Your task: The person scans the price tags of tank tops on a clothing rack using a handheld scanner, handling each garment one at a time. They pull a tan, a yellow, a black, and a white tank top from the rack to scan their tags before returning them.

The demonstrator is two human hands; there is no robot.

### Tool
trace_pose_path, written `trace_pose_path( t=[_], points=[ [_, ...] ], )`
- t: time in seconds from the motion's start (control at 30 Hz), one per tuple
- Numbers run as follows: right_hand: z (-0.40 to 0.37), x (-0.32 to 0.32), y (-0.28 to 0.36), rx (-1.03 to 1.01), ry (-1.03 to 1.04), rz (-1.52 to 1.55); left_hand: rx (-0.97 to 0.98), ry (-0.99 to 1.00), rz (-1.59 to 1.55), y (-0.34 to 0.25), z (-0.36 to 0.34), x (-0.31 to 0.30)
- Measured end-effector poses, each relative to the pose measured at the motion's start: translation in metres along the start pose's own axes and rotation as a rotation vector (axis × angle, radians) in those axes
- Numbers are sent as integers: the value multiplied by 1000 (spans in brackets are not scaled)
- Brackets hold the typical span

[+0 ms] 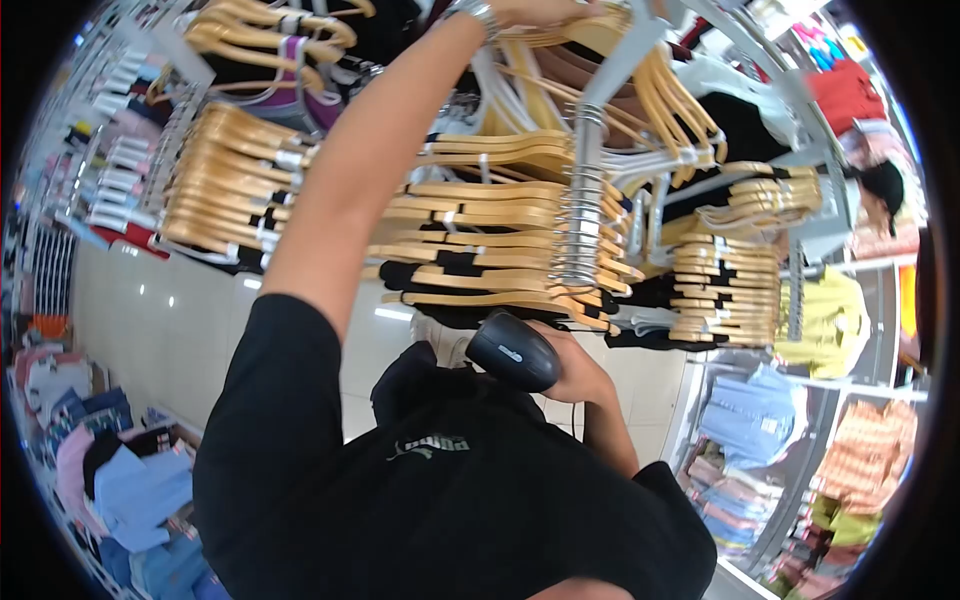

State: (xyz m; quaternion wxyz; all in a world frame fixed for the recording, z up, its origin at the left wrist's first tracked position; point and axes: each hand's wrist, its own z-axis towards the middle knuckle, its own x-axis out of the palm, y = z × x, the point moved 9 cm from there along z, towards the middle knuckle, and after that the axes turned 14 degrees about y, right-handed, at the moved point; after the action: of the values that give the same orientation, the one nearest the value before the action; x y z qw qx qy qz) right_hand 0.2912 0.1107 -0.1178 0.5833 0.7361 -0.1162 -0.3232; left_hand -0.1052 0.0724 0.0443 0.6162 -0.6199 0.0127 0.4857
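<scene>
My right hand (577,368) is wrapped round a black barcode scanner (512,352) in front of my chest, just below the nearest hangers. My left arm stretches forward over the rack, with a metal-banded watch (477,14) at the wrist. At the top edge, my left hand (540,10) is partly cut off, by the far wooden hangers (605,32); its fingers do not show clearly. Between my arms hangs a row of wooden hangers (490,215) with dark clothes, their hooks on a metal rail (588,130).
More wooden hangers hang to the left (230,170) and right (725,290). A purple garment (290,95) hangs at upper left. Folded blue clothes (145,490) lie at lower left. Shelves at right hold a yellow shirt (822,320) and a light blue shirt (752,418). The floor (130,320) is pale tile.
</scene>
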Motion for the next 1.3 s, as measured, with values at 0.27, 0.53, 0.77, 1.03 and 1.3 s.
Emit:
trace_pose_path(
  t=[0.27,0.53,0.77,1.03,1.3],
  points=[
    [1,10,-11,36,-60,45,-149,-100,99,9,-7,0],
    [14,28,-18,-29,12,129,181,-600,200,-41,-122,-2],
    [50,74,-31,34,222,295,-206,-735,-108,-31,-374,73],
    [93,124,-38,76,268,338,-938,-956,-416,40,-659,229],
    [178,158,-19,64,48,218,-911,-1001,-433,68,-742,203]
  ],
)
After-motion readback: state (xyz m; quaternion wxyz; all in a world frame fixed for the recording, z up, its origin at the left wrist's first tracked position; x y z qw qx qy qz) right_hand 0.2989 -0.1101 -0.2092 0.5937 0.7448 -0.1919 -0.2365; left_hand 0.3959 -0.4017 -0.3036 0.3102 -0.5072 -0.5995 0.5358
